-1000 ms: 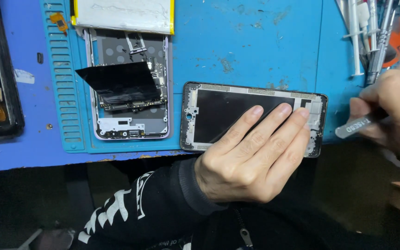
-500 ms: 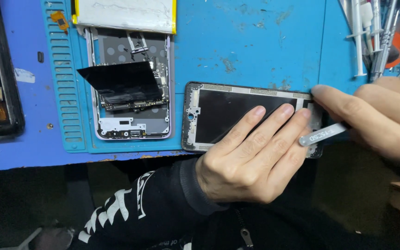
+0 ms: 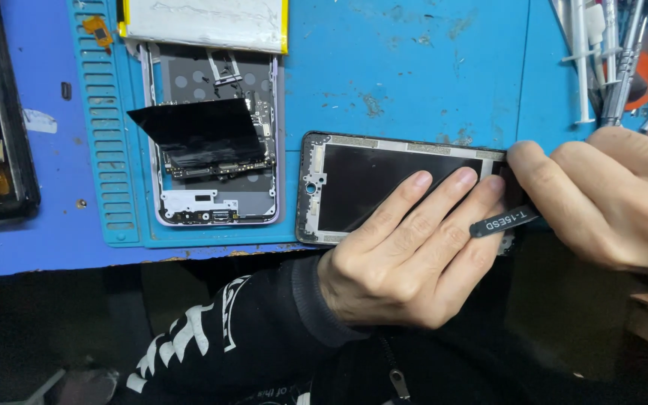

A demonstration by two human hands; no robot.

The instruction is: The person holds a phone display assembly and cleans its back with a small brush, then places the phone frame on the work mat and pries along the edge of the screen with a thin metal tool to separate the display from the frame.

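Right hand (image 3: 601,202) has come in closer since the earlier frame, fingers closed on dark tweezers (image 3: 505,221), and now works at the frame's end nearest it. Left hand (image 3: 406,255) lies flat and open, fingers spread over the dark panel of the phone frame (image 3: 339,176), pinning it to the blue worktop (image 3: 414,67); frame sits at the near edge, under both hands. Progress, judged: the phone is already apart, with work ongoing at the frame's right end; tweezer tips hidden by fingers, so what they grip cannot be told. Left of the left hand, an opened rear housing (image 3: 215,202) holds its circuit board and a loose black sheet (image 3: 193,124). Beyond that, a white battery (image 3: 204,22). Beyond the right hand, upright tools and syringes (image 3: 601,52) cluster; their holder is out of view.
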